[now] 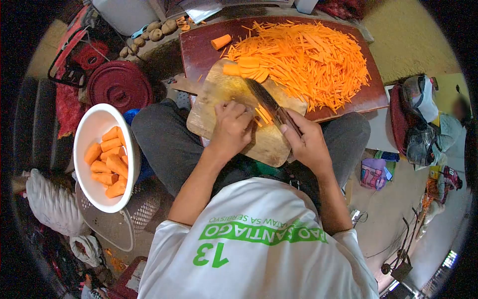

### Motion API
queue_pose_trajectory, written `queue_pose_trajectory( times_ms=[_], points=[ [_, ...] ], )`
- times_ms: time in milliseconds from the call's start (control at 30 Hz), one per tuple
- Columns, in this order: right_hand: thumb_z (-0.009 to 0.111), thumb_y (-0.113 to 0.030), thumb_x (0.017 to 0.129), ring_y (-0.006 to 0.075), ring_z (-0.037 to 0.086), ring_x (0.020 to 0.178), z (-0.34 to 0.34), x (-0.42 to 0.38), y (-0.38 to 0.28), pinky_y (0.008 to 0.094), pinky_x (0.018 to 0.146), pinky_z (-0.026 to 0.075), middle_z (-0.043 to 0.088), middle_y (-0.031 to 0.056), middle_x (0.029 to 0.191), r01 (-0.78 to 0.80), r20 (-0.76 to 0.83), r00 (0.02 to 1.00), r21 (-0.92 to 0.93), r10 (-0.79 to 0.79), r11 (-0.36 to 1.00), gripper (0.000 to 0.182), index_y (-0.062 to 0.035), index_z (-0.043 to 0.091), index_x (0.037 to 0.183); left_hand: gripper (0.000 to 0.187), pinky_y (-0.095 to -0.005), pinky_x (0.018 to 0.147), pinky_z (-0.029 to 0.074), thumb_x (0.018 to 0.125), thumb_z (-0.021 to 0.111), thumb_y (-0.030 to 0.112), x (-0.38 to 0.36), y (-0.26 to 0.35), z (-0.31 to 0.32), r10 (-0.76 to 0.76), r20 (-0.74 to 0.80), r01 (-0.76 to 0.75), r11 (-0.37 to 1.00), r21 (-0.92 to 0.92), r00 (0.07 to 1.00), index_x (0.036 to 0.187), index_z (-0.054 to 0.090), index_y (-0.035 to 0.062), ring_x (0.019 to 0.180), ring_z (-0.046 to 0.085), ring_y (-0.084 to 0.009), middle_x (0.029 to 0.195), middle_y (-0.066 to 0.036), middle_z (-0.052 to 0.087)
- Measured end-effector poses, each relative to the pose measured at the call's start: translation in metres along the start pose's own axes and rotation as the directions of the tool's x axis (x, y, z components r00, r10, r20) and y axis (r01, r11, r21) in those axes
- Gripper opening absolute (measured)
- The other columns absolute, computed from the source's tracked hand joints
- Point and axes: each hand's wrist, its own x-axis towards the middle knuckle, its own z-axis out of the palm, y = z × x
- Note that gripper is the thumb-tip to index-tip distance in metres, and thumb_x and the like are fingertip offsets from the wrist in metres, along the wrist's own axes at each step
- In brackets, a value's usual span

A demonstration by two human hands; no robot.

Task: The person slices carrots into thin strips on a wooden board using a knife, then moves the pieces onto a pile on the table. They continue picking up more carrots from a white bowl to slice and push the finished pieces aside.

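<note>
My right hand (306, 142) is closed round the handle of a dark-bladed knife (266, 99), whose blade lies over a wooden cutting board (209, 107). Beside the blade are a few cut carrot sticks (265, 114). Left of them, my left hand (232, 122) rests on the board with its fingers curled; what they hold, if anything, is hidden. Overlapping carrot slices (251, 69) lie at the board's top edge. Behind, a large heap of carrot strips (313, 60) covers much of a dark red board (199, 42). One carrot piece (221, 42) lies left of the heap.
At the left, a white basin (82, 149) holds several peeled carrot pieces (117, 164). Above it is a dark red lid (119, 87). Several brown tubers (156, 35) lie at the top left. Plastic bags (423, 144) and a purple pack (373, 173) are at the right.
</note>
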Motion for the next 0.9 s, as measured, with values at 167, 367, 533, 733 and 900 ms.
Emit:
queue_pose_trajectory(
  times_ms=[167,367,533,733,900],
  points=[
    [0.065,-0.01,0.104,0.0193,0.069,0.088,0.002,-0.03,0.01,0.0346,0.082,0.055,0.071,0.0167,0.098,0.045,0.057,0.997,0.014,-0.046,0.999,0.034,0.0041,0.066,0.135,0.027,-0.0462,0.1,0.041,0.074,0.081,0.003,0.008,-0.016,-0.013,-0.051,-0.14,0.045,0.998,-0.043,0.989,0.1,0.078,0.0056,0.099,0.065,-0.0301,0.097,-0.009,0.069],
    [0.066,-0.008,0.103,0.0195,0.07,0.086,-0.011,-0.039,0.006,0.0339,0.081,0.056,0.072,0.0189,0.094,-0.014,0.127,0.992,-0.052,0.021,0.999,0.032,0.0034,0.066,0.133,0.032,-0.0464,0.101,0.04,0.08,0.083,0.012,0.007,-0.022,-0.028,-0.093,0.031,0.091,0.994,0.056,0.995,0.111,0.079,0.0055,0.106,0.064,-0.032,0.109,-0.011,0.07],
    [0.068,-0.016,0.101,0.0327,0.079,0.104,-0.03,-0.007,0.024,0.0415,0.09,0.059,0.078,0.0242,0.108,-0.13,0.046,0.99,-0.082,0.134,0.988,0.034,0.0012,0.07,0.13,0.045,-0.0493,0.106,0.042,0.079,0.088,0.02,0.009,-0.017,-0.033,-0.117,0.199,0.108,0.993,0.056,0.973,0.12,0.077,0.006,0.115,0.062,-0.0363,0.124,-0.017,0.067],
    [0.071,-0.02,0.099,0.0358,0.078,0.107,-0.045,0.024,0.047,0.0409,0.093,0.059,0.078,0.0262,0.115,-0.07,-0.114,0.992,-0.09,0.059,0.994,0.041,0.0031,0.071,0.132,0.049,-0.0522,0.111,0.048,0.081,0.088,0.022,0.007,-0.021,-0.031,-0.169,0.316,0.188,0.982,-0.028,0.934,0.125,0.075,0.0049,0.123,0.06,-0.042,0.127,-0.021,0.066],
    [0.072,-0.015,0.099,0.0323,0.076,0.098,-0.043,0.005,0.021,0.0392,0.087,0.059,0.076,0.0232,0.112,0.001,-0.06,0.998,-0.241,-0.016,0.971,0.039,0.0027,0.069,0.134,0.045,-0.0508,0.102,0.053,0.082,0.087,0.019,0.005,-0.015,-0.021,-0.146,0.246,0.163,0.985,-0.053,0.958,0.122,0.075,0.0025,0.115,0.063,-0.0433,0.122,-0.021,0.067]
  ],
)
